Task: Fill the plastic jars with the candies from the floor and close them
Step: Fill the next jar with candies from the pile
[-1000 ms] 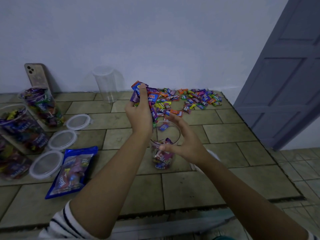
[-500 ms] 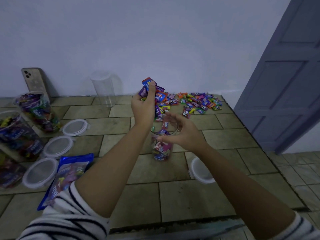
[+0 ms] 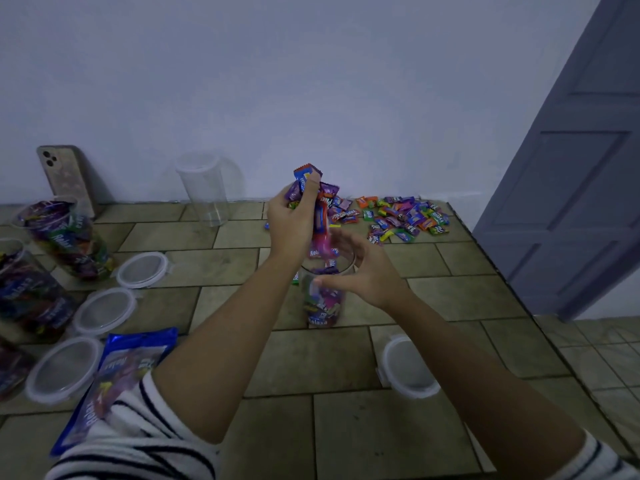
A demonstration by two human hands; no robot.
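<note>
Nearest me, a loose lid (image 3: 407,370) lies on the tiles just right of the jar (image 3: 323,296) I am filling, close enough that my right forearm could drag it on the way back. The jar stands upright, partly filled, my right hand (image 3: 363,271) cupped around its rim with fingers spread, touching the mouth and not clamped. If that hand only rests there, I judge a knock could tip the light plastic. Just above, my left hand (image 3: 294,223) is closed on a fistful of candies (image 3: 320,209), some slipping down blurred; wrappers jutting past my thumb may miss the mouth. One already lies beside the base. Farther off, the floor pile (image 3: 405,216) waits by the wall.
</note>
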